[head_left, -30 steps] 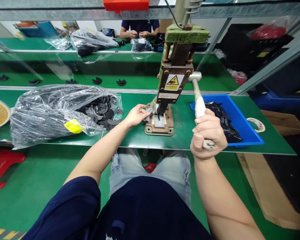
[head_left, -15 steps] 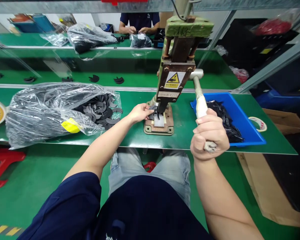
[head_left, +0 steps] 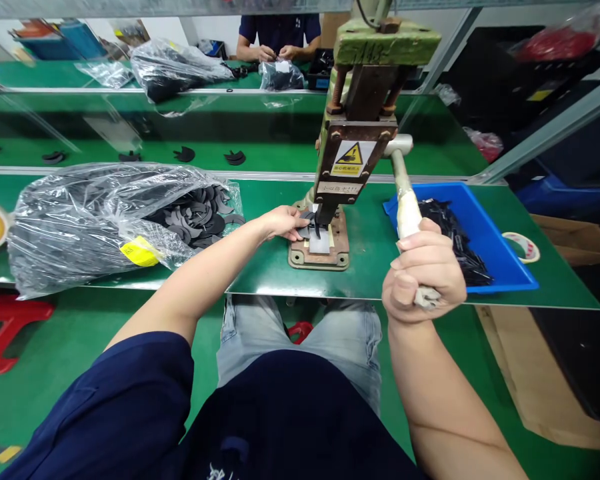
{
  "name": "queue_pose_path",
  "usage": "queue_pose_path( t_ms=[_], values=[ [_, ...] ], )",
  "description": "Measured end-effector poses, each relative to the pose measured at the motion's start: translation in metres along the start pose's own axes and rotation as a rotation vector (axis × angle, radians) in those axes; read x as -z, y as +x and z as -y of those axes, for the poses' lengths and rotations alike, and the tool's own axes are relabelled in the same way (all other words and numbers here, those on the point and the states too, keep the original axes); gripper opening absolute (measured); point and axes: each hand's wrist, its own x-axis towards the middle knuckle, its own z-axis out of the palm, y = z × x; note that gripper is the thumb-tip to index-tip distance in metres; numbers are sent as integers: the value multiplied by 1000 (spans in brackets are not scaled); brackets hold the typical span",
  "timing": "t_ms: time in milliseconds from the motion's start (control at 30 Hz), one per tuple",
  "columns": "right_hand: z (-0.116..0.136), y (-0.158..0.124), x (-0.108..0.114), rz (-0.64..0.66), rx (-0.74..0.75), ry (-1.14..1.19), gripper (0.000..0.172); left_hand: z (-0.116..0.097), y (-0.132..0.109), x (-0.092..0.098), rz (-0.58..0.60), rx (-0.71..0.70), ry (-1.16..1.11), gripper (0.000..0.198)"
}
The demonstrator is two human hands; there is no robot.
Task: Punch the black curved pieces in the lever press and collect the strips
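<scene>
My left hand (head_left: 286,223) pinches a dark curved plastic piece (head_left: 305,231) on the base plate (head_left: 341,248) of a green hand press (head_left: 363,100). The press ram (head_left: 329,212) is down at this piece and a thin black part, so their contact is partly hidden. My right hand (head_left: 424,273) is wrapped round the taped lever handle (head_left: 407,200) of the press, which slants up to its pivot on the right side.
An open clear bag (head_left: 90,220) of dark curved pieces lies left. Right stands a blue bin (head_left: 500,247) of black parts, beside a tape roll (head_left: 523,247). Several curved pieces (head_left: 185,155) lie on the strip behind. Across it, a person (head_left: 279,40) handles something small.
The whole view has shifted slightly. Both hands keep their holds, the left on the curved piece and the right on the lever, whose position relative to the press looks nearly the same.
</scene>
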Motion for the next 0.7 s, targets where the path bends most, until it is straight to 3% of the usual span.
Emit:
queue_pose_path(
  t_ms=[133,233,333,400,467,567,633,700],
  values=[
    [5,17,-4,-29,14,28,35,3,-3,-4,-41,12,-83,35],
    [12,67,-9,-19,36,100,24,7,-9,-10,-58,-4,-135,34],
    [12,125,-11,48,-8,165,47,7,-16,-16,-91,-37,-169,38],
    [3,142,-8,81,-67,191,55,7,-24,-18,-98,-50,-185,39],
    [-13,130,-2,75,-125,178,55,8,-35,-16,-89,-76,-196,39],
    [-36,65,5,36,-266,101,36,12,-62,-10,-45,-151,-199,38],
    [-40,10,5,121,-385,84,27,16,-85,-8,1,-207,-199,40],
    [-32,-36,-1,269,-482,104,29,17,-108,-12,48,-252,-203,44]
  ],
)
